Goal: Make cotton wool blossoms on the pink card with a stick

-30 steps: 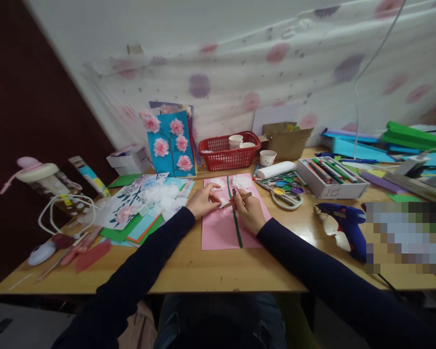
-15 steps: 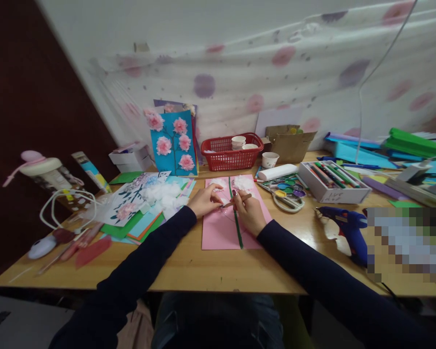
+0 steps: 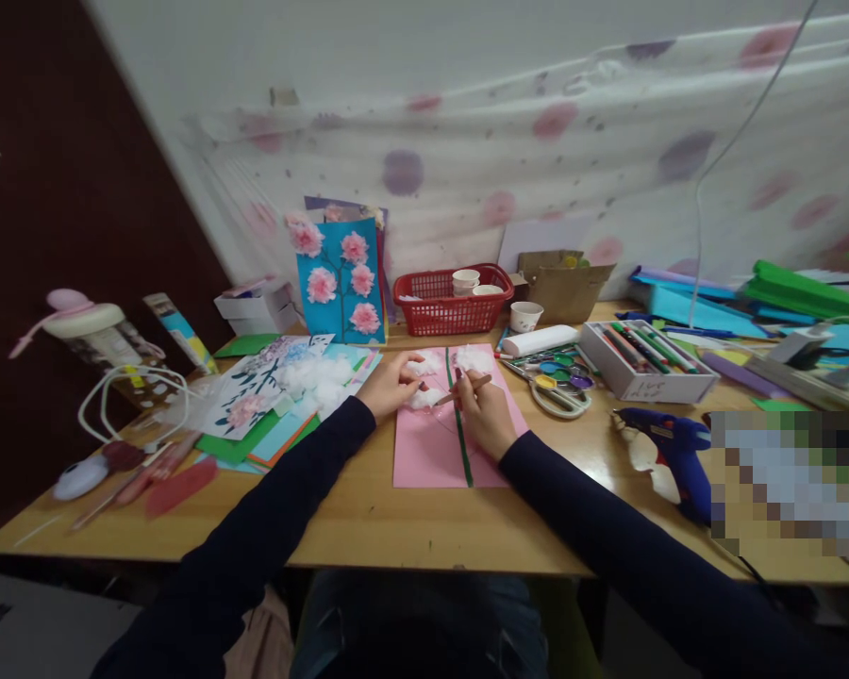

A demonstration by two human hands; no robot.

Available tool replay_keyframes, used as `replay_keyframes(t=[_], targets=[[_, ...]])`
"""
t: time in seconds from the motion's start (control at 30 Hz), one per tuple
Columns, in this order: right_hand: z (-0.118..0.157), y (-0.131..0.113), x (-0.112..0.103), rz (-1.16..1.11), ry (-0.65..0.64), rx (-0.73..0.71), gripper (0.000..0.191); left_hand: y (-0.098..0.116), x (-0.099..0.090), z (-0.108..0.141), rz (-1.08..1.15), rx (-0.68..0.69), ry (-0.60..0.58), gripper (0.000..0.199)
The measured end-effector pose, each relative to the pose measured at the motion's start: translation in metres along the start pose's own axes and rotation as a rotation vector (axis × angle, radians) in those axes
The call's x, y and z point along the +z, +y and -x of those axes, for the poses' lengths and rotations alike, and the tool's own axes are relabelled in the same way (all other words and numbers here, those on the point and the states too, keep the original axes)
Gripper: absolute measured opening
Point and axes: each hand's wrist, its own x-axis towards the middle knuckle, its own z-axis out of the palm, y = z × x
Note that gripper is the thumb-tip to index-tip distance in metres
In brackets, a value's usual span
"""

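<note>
While the right hand [image 3: 488, 417] pinches a thin brown stick [image 3: 482, 381], its tip points down at the pink paper [image 3: 428, 462], near a white tuft [image 3: 425, 400]. The left hand [image 3: 391, 386] is just beside that tuft with its fingers bent, and I cannot tell if they pinch any of it. The pink paper lies flat on the table [image 3: 368, 538], and a long green stripe [image 3: 462, 445] runs down it. More white fluff [image 3: 474, 358] sits near its top, right of the stripe. A fluffy pile [image 3: 318, 382] lies on papers [image 3: 281, 436] to the left. Scissors [image 3: 564, 403] and a blue glue gun [image 3: 671, 441] lie to the right, and a red basket [image 3: 442, 319] stands behind.
</note>
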Motion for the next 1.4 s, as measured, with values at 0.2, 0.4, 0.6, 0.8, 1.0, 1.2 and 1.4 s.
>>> replay_keyframes(t=[0.2,0.4,0.6,0.8,1.0,1.2,1.4], targets=[[-0.002,0.006,-0.003,-0.262,0.132,0.123,0.039,0.007,-0.023,0.000,-0.074,0.018,0.034,0.032],[-0.002,0.005,-0.004,-0.331,0.220,0.196,0.045,-0.002,-0.103,0.011,-0.018,0.048,0.343,0.024],[-0.002,0.011,-0.002,-0.373,0.220,0.190,0.046,-0.046,-0.138,0.039,-0.041,-0.161,0.381,0.032],[-0.004,0.018,-0.001,-0.409,0.246,0.182,0.044,-0.061,-0.119,0.041,-0.378,-0.222,0.207,0.034],[-0.005,0.009,-0.003,-0.434,0.231,0.168,0.044,-0.053,-0.101,0.036,-0.614,-0.315,0.114,0.027],[-0.003,0.003,-0.005,-0.441,0.240,0.138,0.045,-0.059,-0.108,0.033,-0.453,-0.310,0.149,0.022],[-0.003,0.004,-0.004,-0.432,0.223,0.130,0.043,-0.060,-0.099,0.034,-0.523,-0.294,0.160,0.024]])
